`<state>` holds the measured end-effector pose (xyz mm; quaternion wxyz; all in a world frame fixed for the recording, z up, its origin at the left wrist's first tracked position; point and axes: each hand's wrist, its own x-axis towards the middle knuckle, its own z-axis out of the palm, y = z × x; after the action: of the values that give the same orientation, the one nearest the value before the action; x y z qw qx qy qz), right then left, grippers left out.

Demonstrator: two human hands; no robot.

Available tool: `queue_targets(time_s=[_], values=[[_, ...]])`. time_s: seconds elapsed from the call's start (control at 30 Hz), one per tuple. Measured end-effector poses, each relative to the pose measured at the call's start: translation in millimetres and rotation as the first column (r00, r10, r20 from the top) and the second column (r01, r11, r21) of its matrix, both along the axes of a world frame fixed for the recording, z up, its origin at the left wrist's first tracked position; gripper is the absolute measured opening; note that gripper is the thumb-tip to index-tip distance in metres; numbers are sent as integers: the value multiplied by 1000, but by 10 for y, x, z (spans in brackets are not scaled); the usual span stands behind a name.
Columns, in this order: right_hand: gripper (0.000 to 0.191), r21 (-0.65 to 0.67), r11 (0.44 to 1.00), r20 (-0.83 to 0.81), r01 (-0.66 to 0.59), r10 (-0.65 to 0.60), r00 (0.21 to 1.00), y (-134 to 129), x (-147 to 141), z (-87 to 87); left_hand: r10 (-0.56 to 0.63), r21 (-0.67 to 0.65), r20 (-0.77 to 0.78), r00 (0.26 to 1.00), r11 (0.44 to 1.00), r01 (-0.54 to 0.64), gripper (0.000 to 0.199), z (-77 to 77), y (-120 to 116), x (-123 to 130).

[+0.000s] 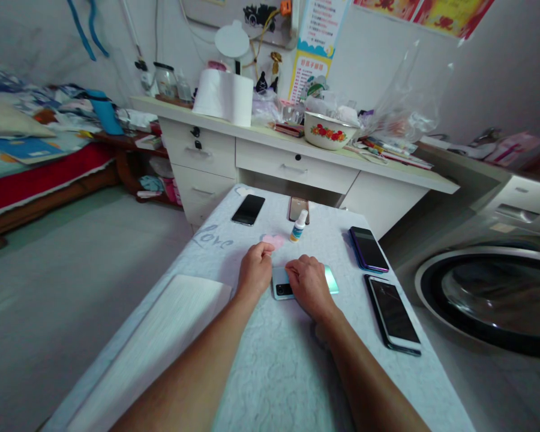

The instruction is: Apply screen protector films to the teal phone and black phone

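Note:
A mobile phone with a pale, shiny green back lies face down on the cloth-covered table, its dark camera block at the left end. My right hand rests over its middle, fingers curled together; whatever they pinch, if anything, is hidden. Just left of the phone, my left hand is closed, thumb against forefinger, beside a pink heart-shaped patch. I cannot make out anything between those fingertips. A small white-capped spray bottle with a blue and yellow label stands upright beyond both hands.
A black phone and a gold phone lie at the far end. Along the right edge are a dark blue-edged phone and a white-framed phone. White paper covers the left side. A washing machine stands at right.

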<state>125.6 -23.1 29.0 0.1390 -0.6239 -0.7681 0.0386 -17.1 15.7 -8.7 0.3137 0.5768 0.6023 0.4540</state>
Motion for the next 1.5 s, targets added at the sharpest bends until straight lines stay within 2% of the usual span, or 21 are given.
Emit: queue_targets(time_s=[0.1,0.17,0.27,0.37,0.43,0.5,0.6,0.8,1.1,1.27,1.5], values=[[21,12,998,-3,-55,55,998,-13,-10,-13,-48,-5,-174,984,999,47,28,75,-21,-53],[21,18,998,1,-59,59,998,-12,3,-18,-146,-39,-301,942,989,140,34,148,-59,-91],[21,11,999,8,-33,33,999,-7,42,-13,-265,-142,-408,874,964,226,43,289,-151,-142],[22,11,1000,3,11,-11,1000,-4,103,-3,-444,-261,-473,761,895,361,62,418,-260,-178],[22,17,999,-4,39,-39,999,-5,153,-3,-523,-310,-498,692,852,421,74,460,-320,-189],[23,23,998,-10,66,-66,998,-4,201,-8,-534,-338,-542,649,846,413,84,461,-357,-189],[23,33,995,-6,98,-98,995,-1,239,-19,-506,-343,-606,614,862,372,85,429,-368,-182],[23,-4,997,4,79,-79,997,2,160,4,-467,-328,-612,639,884,332,74,397,-314,-178],[22,25,999,-24,-38,39,999,-1,12,-24,-443,-281,-521,730,896,344,74,303,-245,-172],[22,21,997,-40,-81,82,996,14,6,-35,-447,-267,-479,756,894,359,73,271,-220,-166],[23,19,1000,-30,-12,13,999,37,136,-53,-453,-217,-458,765,891,398,71,207,-202,-148]])
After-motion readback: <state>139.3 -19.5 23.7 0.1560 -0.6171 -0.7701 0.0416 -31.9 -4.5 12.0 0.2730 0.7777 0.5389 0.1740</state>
